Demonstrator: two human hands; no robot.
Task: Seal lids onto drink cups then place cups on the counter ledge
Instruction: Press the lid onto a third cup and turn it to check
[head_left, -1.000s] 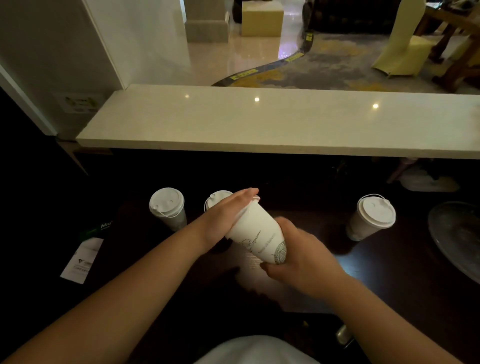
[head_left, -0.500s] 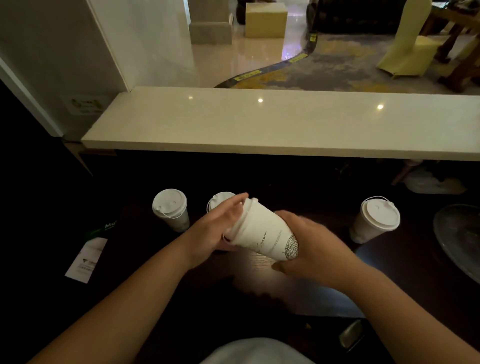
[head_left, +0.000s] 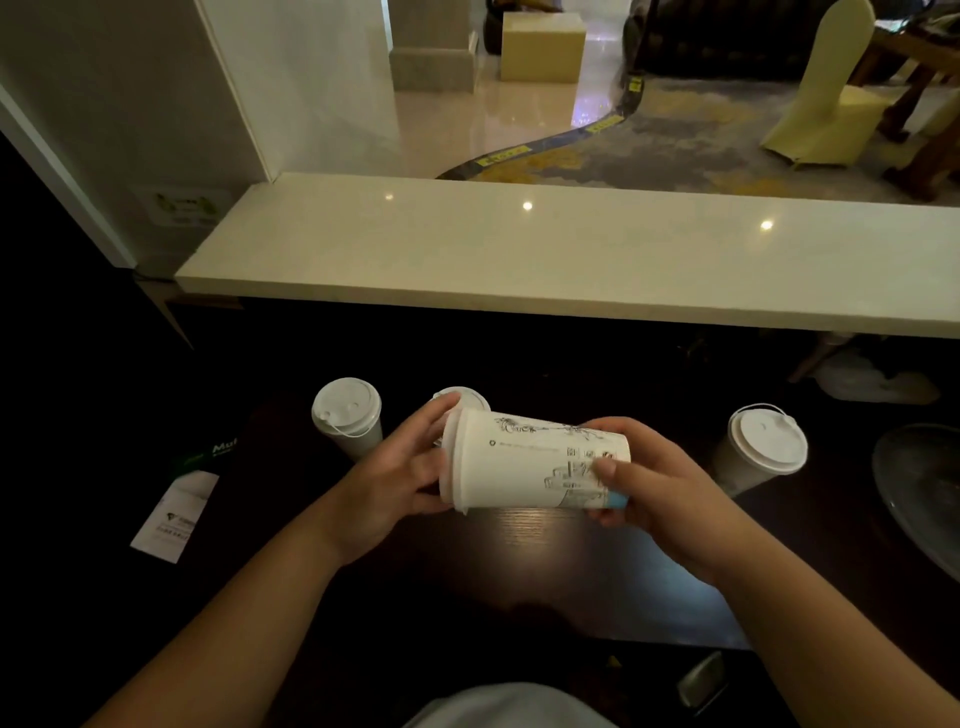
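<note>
**Cup held sideways between both hands**

The pale counter ledge (head_left: 571, 260) runs across the view at 12 o'clock, above the dark worktop (head_left: 545, 571). Over the worktop's middle, a printed paper cup (head_left: 524, 462) lies on its side in the air, its long axis running 9 to 3 o'clock: the lid (head_left: 453, 457) faces 9, the base faces 3.

The right hand (head_left: 660, 483) grips the base end, fingers (head_left: 605, 467) curled round the cup wall with the thumb across the printed side. The left hand (head_left: 400, 478) cups the lid end, fingers (head_left: 441, 410) bent over the lid rim and touching it.

On the worktop stand three lidded cups: one at 10 o'clock (head_left: 347, 413), one (head_left: 467, 397) mostly hidden behind the left hand, one at 3 o'clock (head_left: 763, 441). A paper slip (head_left: 174, 514) lies at 9 o'clock.
</note>
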